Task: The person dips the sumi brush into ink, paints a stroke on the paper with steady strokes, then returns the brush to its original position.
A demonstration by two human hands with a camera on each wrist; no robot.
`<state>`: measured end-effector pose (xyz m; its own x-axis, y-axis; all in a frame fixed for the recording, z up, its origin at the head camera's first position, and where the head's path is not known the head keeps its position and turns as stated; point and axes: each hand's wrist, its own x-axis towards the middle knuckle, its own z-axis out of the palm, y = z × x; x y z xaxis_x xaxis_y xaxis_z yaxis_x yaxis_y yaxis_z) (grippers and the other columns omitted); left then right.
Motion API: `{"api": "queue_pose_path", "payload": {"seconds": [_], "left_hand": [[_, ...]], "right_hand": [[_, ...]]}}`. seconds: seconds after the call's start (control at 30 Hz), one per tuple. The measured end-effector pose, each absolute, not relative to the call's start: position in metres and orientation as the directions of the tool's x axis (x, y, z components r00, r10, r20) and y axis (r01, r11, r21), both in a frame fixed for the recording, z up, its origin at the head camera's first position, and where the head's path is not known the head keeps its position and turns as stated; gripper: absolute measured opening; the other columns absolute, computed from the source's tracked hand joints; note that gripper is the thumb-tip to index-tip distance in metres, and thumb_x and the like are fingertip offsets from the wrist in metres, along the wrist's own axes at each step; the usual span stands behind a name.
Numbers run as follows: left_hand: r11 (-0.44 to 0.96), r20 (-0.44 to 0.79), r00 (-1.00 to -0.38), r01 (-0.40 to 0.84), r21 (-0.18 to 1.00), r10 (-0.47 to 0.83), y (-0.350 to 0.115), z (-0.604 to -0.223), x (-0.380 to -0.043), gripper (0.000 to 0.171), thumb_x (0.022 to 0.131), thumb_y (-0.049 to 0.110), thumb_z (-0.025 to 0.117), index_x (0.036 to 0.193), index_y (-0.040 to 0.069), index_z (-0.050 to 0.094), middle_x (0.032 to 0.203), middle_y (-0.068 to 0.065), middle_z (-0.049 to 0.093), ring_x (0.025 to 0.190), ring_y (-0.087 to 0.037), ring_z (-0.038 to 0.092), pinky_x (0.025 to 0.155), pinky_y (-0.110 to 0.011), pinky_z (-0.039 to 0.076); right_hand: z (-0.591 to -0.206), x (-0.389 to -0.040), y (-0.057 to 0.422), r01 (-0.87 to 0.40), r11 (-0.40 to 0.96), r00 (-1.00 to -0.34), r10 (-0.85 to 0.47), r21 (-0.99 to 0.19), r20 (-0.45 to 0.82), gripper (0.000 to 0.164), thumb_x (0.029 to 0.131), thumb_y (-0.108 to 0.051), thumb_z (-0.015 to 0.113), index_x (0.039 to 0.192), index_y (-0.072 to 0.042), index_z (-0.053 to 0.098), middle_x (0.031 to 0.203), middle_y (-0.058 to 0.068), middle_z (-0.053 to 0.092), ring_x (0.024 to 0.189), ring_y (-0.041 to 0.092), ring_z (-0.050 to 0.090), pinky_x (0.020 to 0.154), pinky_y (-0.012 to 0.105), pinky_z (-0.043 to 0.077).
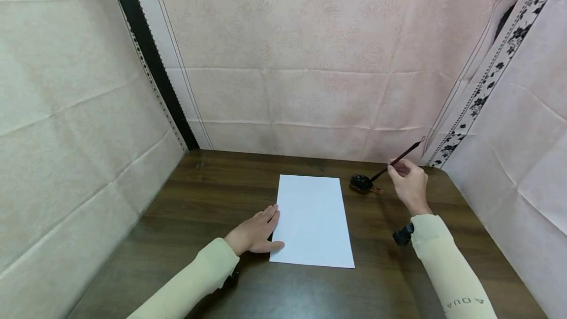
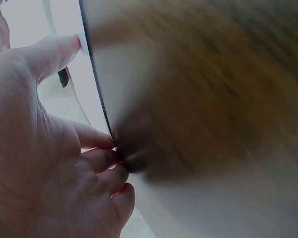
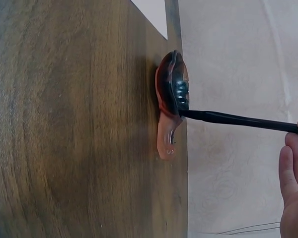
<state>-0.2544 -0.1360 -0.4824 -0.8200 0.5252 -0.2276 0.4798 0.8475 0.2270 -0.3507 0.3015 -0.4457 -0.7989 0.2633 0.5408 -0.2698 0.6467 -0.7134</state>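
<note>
A blank white sheet of paper lies on the wooden table. My left hand rests along its left edge with fingers straight, fingertips and thumb on the paper; the left wrist view shows the palm close by. To the right of the sheet is a small dark ink dish with a reddish-brown, handle-like end. My right hand pinches a dark writing brush by its upper shaft, below the hanging loop. The brush slants down, and its tip meets the dish's rim in the right wrist view, the bristles hidden there.
The brown wooden table ends at a pale patterned cloth hanging behind it. More cloth hangs at both sides, with a floral border strip in the right corner. A dark wrist device sits at the right cuff.
</note>
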Motion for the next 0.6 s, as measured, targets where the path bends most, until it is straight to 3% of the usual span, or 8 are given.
{"api": "queue_pose_path", "payload": {"seconds": [0.27,0.6], "left_hand": [[0.85,-0.228,-0.821,0.482,0.213,0.523,-0.135,-0.484,-0.255,0.093,0.101,0.059,0.06,0.165,0.0,0.028,0.177,-0.016,0.021,0.165,-0.031,0.022,0.133,-0.044,0.026],[0.847,-0.219,-0.822,0.482,0.223,0.525,-0.135,-0.482,-0.254,0.093,0.1,0.059,0.06,0.165,0.0,0.029,0.177,-0.016,0.022,0.165,-0.032,0.023,0.133,-0.046,0.028]], "right_hand": [[-0.445,-0.35,0.304,-0.278,0.662,-0.79,0.254,-0.696,0.558,0.015,0.099,-0.013,0.073,0.107,-0.002,0.078,0.101,0.019,0.08,0.08,-0.025,0.056,0.074,-0.003,0.044],[-0.433,-0.349,0.3,-0.306,0.671,-0.788,0.219,-0.676,0.575,0.012,0.1,-0.016,0.072,0.106,-0.008,0.078,0.101,0.017,0.08,0.081,-0.023,0.057,0.073,-0.001,0.045]]}}
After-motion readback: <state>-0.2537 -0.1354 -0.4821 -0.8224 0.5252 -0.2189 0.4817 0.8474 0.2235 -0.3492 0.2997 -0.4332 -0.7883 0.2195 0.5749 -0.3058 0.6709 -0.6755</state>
